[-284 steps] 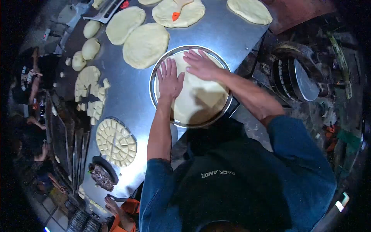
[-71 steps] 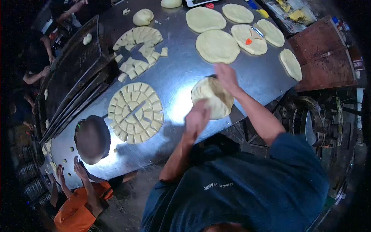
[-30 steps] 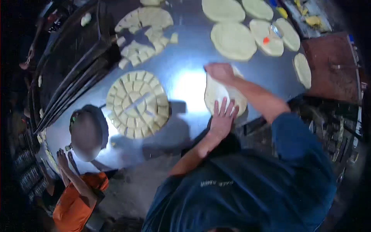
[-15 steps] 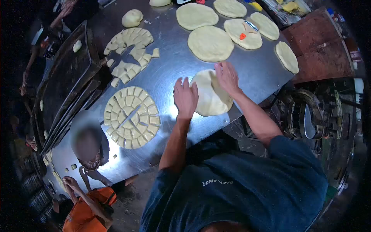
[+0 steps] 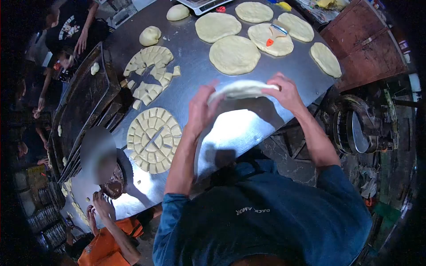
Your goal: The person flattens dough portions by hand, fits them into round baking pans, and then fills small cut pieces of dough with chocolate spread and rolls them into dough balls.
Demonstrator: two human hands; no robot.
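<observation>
A round sheet of dough is raised off the metal table, seen nearly edge-on and blurred by motion. My left hand grips its left edge, and my right hand has the right edge between thumb and fingers. Just beyond it lies a flat dough round. On another dough round rests a brush with an orange-tipped handle. To the left, a large dough round cut into small pieces lies flat, and a partly taken-apart one is behind it.
The metal table also bears dough balls and a scale at the back. Dark stacked trays stand at the left. A co-worker in orange works at the lower left, and other people are at the upper left.
The dough sheet was lying on the table under my hands; now both hands have lifted it by its edges. The co-worker's hands have moved up and right. The view has shifted slightly.
</observation>
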